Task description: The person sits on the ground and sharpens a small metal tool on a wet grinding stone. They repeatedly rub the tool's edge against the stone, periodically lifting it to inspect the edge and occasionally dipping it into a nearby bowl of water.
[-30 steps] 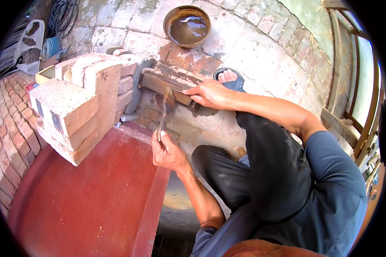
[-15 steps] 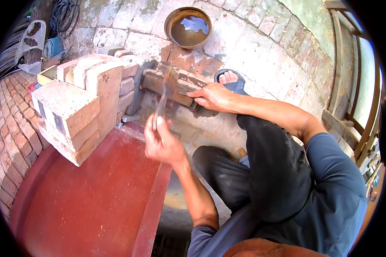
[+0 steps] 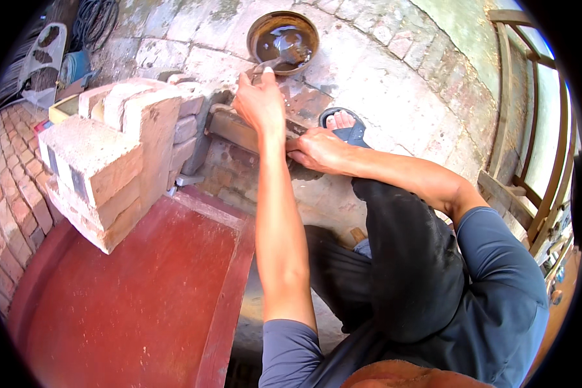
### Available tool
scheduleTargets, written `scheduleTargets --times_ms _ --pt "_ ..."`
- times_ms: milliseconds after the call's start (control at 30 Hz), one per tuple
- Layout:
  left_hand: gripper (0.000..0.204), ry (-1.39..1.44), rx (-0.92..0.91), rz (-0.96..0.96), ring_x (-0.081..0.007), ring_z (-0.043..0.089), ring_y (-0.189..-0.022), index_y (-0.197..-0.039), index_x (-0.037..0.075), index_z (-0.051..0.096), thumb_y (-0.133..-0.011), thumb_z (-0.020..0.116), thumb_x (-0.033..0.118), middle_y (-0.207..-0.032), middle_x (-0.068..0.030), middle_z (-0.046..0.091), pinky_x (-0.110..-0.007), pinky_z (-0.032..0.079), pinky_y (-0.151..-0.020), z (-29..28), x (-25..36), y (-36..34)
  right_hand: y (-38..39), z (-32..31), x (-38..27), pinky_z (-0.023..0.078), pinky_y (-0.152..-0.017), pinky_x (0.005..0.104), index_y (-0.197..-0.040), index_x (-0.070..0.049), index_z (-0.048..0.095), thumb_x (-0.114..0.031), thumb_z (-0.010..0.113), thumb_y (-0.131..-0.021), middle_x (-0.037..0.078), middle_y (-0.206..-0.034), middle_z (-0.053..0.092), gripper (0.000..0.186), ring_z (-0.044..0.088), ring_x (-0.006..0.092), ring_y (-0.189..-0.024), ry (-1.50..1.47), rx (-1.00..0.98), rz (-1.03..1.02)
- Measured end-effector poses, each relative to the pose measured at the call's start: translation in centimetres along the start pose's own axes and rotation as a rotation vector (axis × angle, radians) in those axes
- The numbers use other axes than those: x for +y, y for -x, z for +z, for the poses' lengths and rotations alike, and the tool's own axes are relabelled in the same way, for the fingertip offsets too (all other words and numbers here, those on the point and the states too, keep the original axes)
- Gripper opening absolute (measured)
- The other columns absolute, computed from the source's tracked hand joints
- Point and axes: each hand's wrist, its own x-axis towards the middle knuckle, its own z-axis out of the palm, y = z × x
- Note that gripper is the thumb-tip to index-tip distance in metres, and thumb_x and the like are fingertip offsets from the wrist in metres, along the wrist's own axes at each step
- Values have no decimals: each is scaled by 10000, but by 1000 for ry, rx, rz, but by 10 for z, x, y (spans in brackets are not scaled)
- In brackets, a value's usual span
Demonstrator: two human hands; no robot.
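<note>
My left hand (image 3: pixel 258 103) is stretched forward and closed on the handle of a thin metal trowel (image 3: pixel 283 57). The trowel's far end dips into a round dark bowl (image 3: pixel 260 26) of muddy water on the paved ground. My right hand (image 3: pixel 320 150) grips the near end of a long reddish brick (image 3: pixel 236 129) that lies flat on the ground beside a stack of pale bricks (image 3: pixel 110 155). My left forearm crosses over that long brick.
A red painted slab (image 3: pixel 142 291) lies below the brick stack. My foot in a blue sandal (image 3: pixel 343 123) sits behind the right hand. A wooden railing (image 3: pixel 530 129) runs along the right. A white plastic chair (image 3: pixel 42 52) and coiled hose (image 3: pixel 90 19) are at the upper left.
My left hand rose from near the red slab and reached forward with the trowel to the bowl. My right hand stayed on the long brick.
</note>
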Motion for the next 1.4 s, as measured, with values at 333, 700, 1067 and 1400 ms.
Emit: scheduleTargets --times_ms 333,700,1067,1400 --pt "689 -214 -173 95 -414 555 -1469 -1672 60 417 -1008 602 68 -1704 -203 458 -461 523 -1129 -47 -55 154 -13 1 7 554 -785 582 -1063 -3 748 -133 654 -957 281 -876 724 192 717 482 -873 -8 77 -66" --pt "977 -125 -182 48 -411 662 -1324 -1743 111 264 -881 717 37 -1771 -190 344 -436 589 -975 -46 -74 153 -25 -12 -11 561 -724 510 -1341 -63 745 -206 660 -1038 275 -936 733 346 718 484 -823 -17 64 -40" --pt "1082 -1 -191 12 -299 736 -1208 -1746 27 200 -820 761 7 -1759 -213 375 -338 610 -821 -33 -75 163 -10 -4 -5 572 -749 539 -1297 -58 766 -192 659 -1005 284 -936 733 339 735 466 -839 -6 76 0" --pt "1183 12 -275 -57 -333 758 -1090 -1775 108 47 -815 715 -66 -1826 -214 173 -359 627 -807 -27 -73 198 25 -1 11 539 -897 475 -1541 -127 631 -194 655 -1058 232 -1282 756 487 739 440 -986 -53 -70 8"
